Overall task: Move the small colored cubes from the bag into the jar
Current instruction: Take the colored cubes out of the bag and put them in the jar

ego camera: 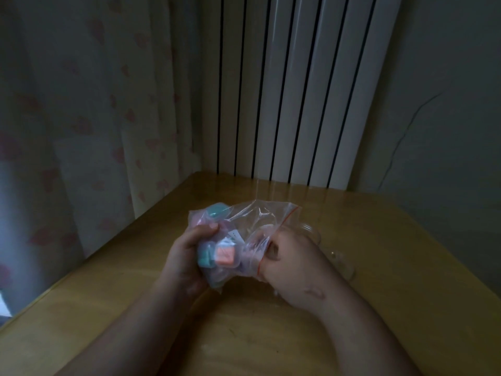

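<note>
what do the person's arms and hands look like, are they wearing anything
The left hand and right hand are bare, with no gloves. No ring, watch or bracelet shows in this dim view. The left forearm and right forearm are uncovered to the frame's edge, with no sleeve in sight. A small curved mark sits by the right wrist.

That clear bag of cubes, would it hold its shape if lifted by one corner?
Probably not: the bag looks thin and crumpled, so it would likely sag. The cubes bunch low by the left hand, so their weight may swing. Its glossy film may be slippery.
</note>
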Motion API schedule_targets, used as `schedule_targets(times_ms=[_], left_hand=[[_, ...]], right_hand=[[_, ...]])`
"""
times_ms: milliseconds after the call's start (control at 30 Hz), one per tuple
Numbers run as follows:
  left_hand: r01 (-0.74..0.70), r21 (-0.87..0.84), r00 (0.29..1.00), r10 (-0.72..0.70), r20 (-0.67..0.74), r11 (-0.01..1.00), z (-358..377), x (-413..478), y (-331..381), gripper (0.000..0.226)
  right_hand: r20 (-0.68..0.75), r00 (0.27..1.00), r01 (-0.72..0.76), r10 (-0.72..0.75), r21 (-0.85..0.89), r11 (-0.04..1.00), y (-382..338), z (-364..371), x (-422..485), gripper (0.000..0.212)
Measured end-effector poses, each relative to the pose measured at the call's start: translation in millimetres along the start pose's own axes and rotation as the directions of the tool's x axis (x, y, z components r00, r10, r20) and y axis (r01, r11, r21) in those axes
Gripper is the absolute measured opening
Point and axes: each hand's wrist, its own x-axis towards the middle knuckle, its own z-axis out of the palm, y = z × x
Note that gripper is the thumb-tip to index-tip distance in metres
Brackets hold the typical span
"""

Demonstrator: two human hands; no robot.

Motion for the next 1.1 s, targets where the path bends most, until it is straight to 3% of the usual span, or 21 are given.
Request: schedule_targets(times_ms=[67, 200, 400, 533, 733, 1000, 1100], left_hand=[[0.0, 0.001, 1.0, 0.0, 0.006, 1.0, -0.3, -0.2, -0.3, 0.105], [-0.009, -0.02, 1.0, 0.009, -0.008, 1.0, 0.0, -0.9, 0.6, 0.073], [-0.005, -0.001, 1.0, 0.005, -0.03, 1.0, -0.7, -0.8, -0.4, 0.07], [-0.001, -0.02, 1.0, 0.001, -0.01, 1.0, 1.7, -0.8, 0.3, 0.091], [0.0, -0.053, 1.0, -0.001, -0.02, 0.999, 4.3, -3.4, 1.0, 0.054], [-0.006, -0.079, 0.999, 0.003, -0.037, 0.997, 6.2, -4.9, 1.9, 0.053], [-0.02, -0.081, 0.998, 0.016, -0.057, 0.997, 8.5, -4.7, 2.7, 0.049]], right_hand=[[0.006, 1.0, -0.016, 0.015, 0.051, 0.999, 0.2, -1.8, -0.8, 0.016], [-0.016, 0.999, -0.03, 0.032, 0.091, 0.995, 2.2, -2.7, 0.7, 0.008], [0.062, 0.998, 0.008, -0.016, 0.124, 0.992, -2.7, -3.2, -1.4, 0.022], [0.038, 0.999, 0.024, -0.028, 0.12, 0.992, -3.2, -1.3, -0.9, 0.016], [0.049, 0.998, -0.06, 0.05, 0.234, 0.97, -1.9, -0.1, -0.5, 0.018], [-0.099, 0.983, -0.099, 0.155, 0.422, 0.901, 3.1, -0.2, 1.3, 0.026], [-0.228, 0.944, -0.086, 0.238, 0.525, 0.847, 3.8, -6.2, 0.7, 0.02]])
